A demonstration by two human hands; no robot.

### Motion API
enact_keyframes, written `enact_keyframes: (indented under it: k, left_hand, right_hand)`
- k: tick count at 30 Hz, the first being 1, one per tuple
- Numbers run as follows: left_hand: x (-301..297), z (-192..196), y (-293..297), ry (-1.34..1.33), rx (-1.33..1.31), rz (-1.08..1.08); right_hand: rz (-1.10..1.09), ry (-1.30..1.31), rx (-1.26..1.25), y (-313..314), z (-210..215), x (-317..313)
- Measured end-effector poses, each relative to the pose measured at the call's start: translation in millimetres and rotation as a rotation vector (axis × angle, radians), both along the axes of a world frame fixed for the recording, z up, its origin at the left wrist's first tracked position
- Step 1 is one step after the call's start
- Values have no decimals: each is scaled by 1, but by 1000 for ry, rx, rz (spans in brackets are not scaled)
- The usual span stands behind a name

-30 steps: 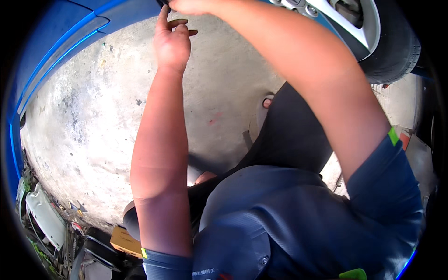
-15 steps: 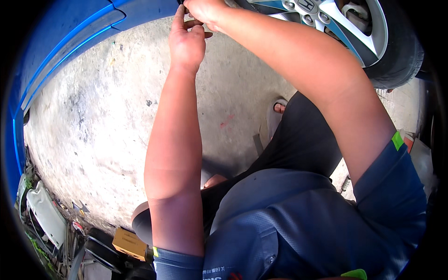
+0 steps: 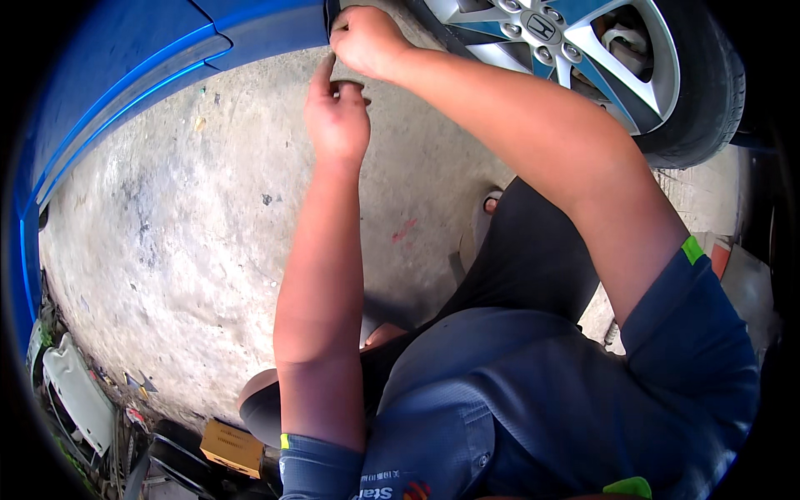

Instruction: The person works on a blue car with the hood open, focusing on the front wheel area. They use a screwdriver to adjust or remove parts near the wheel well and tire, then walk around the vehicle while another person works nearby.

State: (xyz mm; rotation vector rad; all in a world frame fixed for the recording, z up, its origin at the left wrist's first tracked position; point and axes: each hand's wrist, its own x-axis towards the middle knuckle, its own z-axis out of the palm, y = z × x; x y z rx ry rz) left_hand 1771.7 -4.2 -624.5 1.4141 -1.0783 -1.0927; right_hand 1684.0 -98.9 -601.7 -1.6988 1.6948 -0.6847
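Head view: left hand (image 3: 337,117) and right hand (image 3: 367,37) pinch the glossy blue painted car sill panel (image 3: 258,29) at its rear edge; what they grip is hidden. Likely stiff, thin, slippery; hold the edge.

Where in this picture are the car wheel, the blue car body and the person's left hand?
car wheel (image 3: 575,50): head view, on a silver spoke of the rim.
blue car body (image 3: 125,67): head view, on the painted lower panel.
left hand (image 3: 337,117): head view, on the back of the hand.

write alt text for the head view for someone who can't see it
Both of a crouching person's hands, left hand and right hand, reach the lower edge of a blue car body, beside its silver alloy wheel, above a stained grey concrete floor.
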Motion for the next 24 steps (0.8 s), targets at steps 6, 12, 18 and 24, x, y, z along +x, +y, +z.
enact_keyframes:
  k: [6,12,18,24]
  left_hand:
    - [20,-33,35,-87,114,62]
    - [11,-38,43,-157,203,41]
    - [-5,-38,40,-174,194,-98]
    - [8,-51,58,-121,269,-59]
  right_hand:
    - [243,364,-66,-7,23,-2]
    - [250,404,-87,-11,17,3]
    - [235,199,124,-32,11,-12]
    - [270,-145,200,-43,-8,-32]
